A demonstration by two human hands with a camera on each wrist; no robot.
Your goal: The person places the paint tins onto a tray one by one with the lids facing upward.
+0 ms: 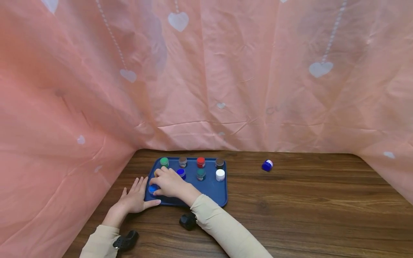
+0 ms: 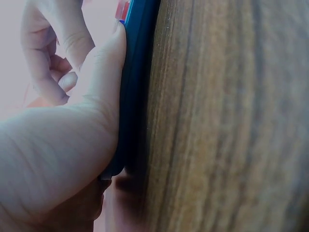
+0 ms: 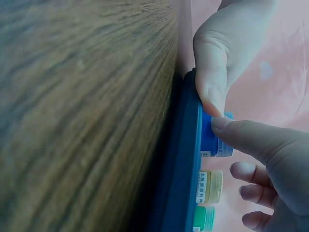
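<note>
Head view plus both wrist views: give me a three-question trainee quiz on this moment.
1. True or false: the left hand rests flat on the table, thumb against the blue tray.
2. Which jar do the right hand fingers pinch? A) red jar B) blue jar C) white jar
3. Where does the lone blue-and-white jar lie?

Key:
1. True.
2. B, the blue jar at the tray's near left corner.
3. On the wooden table, right of the tray, tipped on its side.
</note>
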